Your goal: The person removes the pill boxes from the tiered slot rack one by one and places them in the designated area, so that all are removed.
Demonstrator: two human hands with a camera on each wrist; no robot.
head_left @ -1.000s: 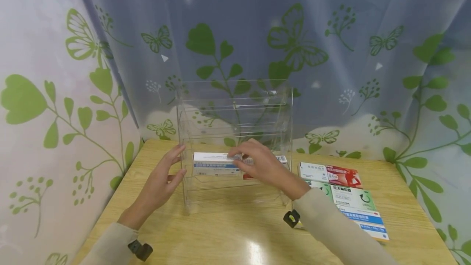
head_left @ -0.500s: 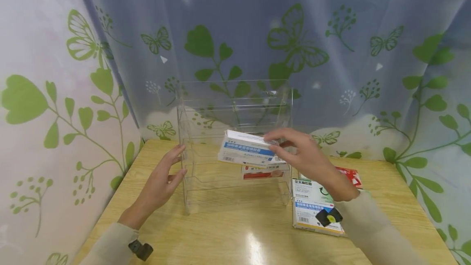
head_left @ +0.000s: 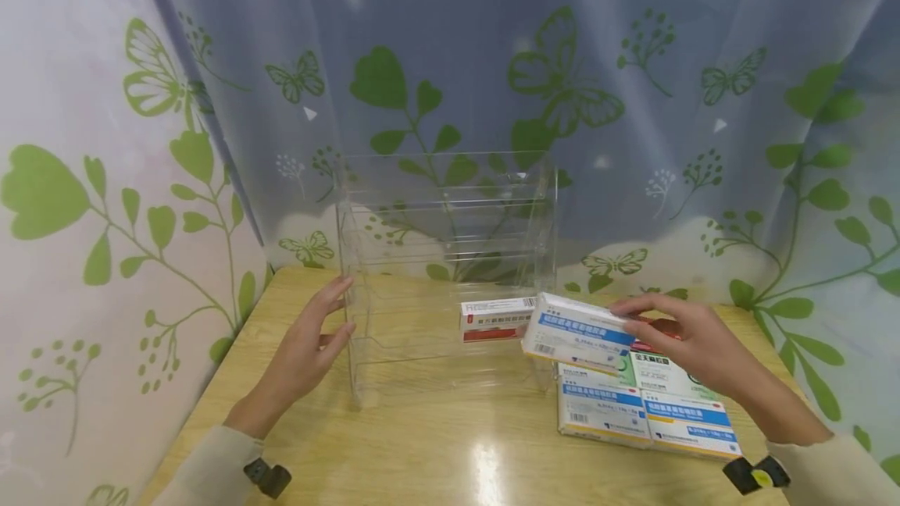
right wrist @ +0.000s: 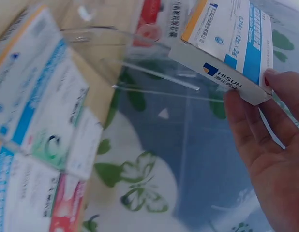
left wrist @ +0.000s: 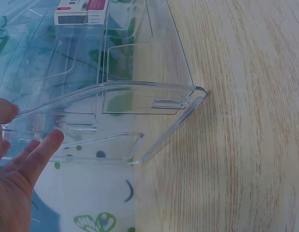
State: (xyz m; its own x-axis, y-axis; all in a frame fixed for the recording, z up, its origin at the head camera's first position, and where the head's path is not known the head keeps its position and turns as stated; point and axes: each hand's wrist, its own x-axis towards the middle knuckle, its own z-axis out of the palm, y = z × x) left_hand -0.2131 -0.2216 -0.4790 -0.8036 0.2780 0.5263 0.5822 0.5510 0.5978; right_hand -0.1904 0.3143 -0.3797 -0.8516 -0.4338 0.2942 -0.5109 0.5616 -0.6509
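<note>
My right hand (head_left: pixel 692 342) pinches one end of a white-and-blue medicine box (head_left: pixel 578 334), also seen close up in the right wrist view as a medicine box (right wrist: pixel 227 43) between thumb and fingers. The box is tilted, above the boxes lying on the table. At the left side of a clear acrylic rack (head_left: pixel 450 358), my left hand (head_left: pixel 302 350) touches the side panel with fingers extended. In the left wrist view the left hand (left wrist: pixel 19 179) lies along that panel. A red-and-white medicine box (head_left: pixel 495 318) sits in the rack's lower tier, at the right.
Right of the rack, several medicine boxes lie flat side by side, among them a blue-and-white box (head_left: pixel 689 424) and a green-and-white box (head_left: pixel 661 369). They rest on a wooden table (head_left: pixel 422 451). A patterned curtain (head_left: pixel 450 37) stands behind the rack.
The right hand has lifted the white-and-blue medicine box out of the rack's lower tier and carried it right, over the boxes on the table. The left hand has stayed put.
</note>
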